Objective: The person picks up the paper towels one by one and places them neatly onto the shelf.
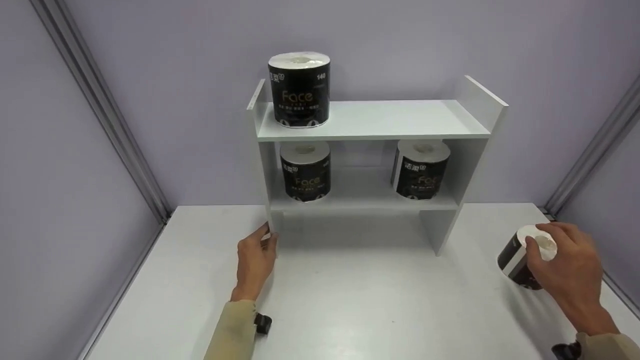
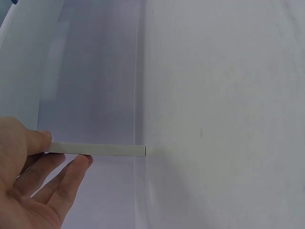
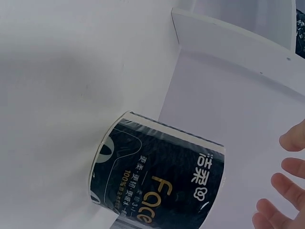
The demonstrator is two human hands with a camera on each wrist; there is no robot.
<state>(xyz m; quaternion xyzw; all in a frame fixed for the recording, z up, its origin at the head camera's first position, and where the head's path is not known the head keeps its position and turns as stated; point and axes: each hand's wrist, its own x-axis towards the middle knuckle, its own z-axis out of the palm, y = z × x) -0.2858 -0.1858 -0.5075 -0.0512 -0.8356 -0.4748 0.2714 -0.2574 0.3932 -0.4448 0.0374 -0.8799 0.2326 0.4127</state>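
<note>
My left hand (image 1: pixel 256 262) grips the lower front edge of the left side panel (image 2: pixel 97 150) of a white two-tier shelf (image 1: pixel 372 136). In the left wrist view the thumb lies on one face of that panel and the fingers on the other. Out to the right, a toilet paper roll (image 3: pixel 157 174) in black "Face" wrapping stands on the table. My right hand (image 1: pixel 572 262) is just above its top end, thumb and fingers spread. From the right wrist view, a gap shows between those fingertips (image 3: pixel 291 138) and the roll.
One black-wrapped roll (image 1: pixel 300 95) stands at the left of the top board. On the board below are a roll (image 1: pixel 306 175) at the left and another roll (image 1: pixel 422 175) at the right. Pale walls (image 1: pixel 200 100) enclose the white table (image 1: pixel 350 305).
</note>
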